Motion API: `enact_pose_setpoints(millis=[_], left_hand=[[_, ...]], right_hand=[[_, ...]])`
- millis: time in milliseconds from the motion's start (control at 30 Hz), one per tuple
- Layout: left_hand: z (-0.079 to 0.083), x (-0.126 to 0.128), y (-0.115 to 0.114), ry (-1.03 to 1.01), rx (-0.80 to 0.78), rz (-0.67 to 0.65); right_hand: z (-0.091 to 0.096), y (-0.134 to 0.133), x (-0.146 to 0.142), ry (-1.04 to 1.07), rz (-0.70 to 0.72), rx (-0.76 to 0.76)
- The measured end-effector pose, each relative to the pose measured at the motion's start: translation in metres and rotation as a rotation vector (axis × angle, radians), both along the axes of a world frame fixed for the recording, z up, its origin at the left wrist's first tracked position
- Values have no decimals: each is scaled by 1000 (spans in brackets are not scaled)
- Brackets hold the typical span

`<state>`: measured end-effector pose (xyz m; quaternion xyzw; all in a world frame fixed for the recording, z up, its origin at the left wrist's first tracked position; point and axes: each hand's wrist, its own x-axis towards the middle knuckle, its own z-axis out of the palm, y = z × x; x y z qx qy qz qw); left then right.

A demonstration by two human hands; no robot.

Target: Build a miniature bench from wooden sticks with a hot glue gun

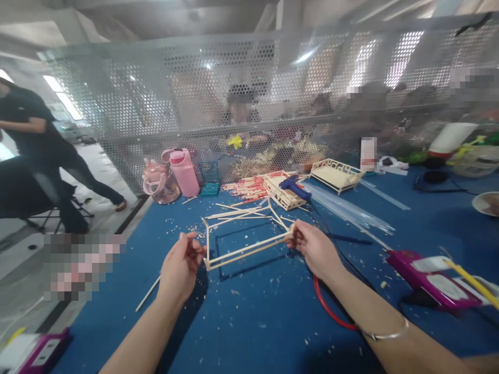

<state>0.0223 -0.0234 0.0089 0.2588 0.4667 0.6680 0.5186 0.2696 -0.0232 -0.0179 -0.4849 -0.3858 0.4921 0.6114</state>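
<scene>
A rectangular frame of thin pale wooden sticks [249, 248] is held up over the blue tabletop, tilted, its shadow falling on the surface below. My left hand [182, 265] has its fingers curled at the frame's left corner. At the opposite corner, my right hand [312, 246] pinches the frame between thumb and fingers. Some fingertips of both hands are hidden. Loose wooden sticks [249, 213] lie just behind the frame. Beyond them, a blue glue gun [295, 187] rests on a small slatted wooden piece [278, 189].
A pink bottle [184, 174] and a round pink jug [160, 182] stand at the back left. Red-tipped sticks [247, 188], clear glue sticks [346, 208] and a wooden tray [337, 175] lie behind. A magenta power strip [432, 280] sits right. A perforated metal screen [195, 104] closes the back.
</scene>
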Motion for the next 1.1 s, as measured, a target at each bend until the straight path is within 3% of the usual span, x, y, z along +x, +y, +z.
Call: enact_pose_setpoints(millis=[133, 267, 333, 500, 600, 767, 900, 1033, 1100], left_hand=[[0, -2, 6, 118, -222, -89], [1, -6, 6, 298, -372, -234], [2, -9, 6, 437, -331, -211], [1, -17, 10, 645, -32, 30], [-3, -20, 12, 759, 26, 95], [-4, -28, 15, 870, 53, 133], [0, -34, 17, 929, 170, 311], [7, -30, 2, 1061, 288, 513], [11, -26, -17, 1173, 302, 512]], right_hand=[[0, 3, 4, -373, 107, -79], [7, -1, 14, -597, 130, -111], [12, -4, 22, -709, 75, -128], [18, -4, 41, -900, -148, -98], [15, 0, 46, -848, -255, 40], [14, 2, 46, -548, -324, 213], [22, 0, 47, -422, -426, 267], [36, -19, 43, -368, -480, 380], [41, -41, 36, -369, -522, 464]])
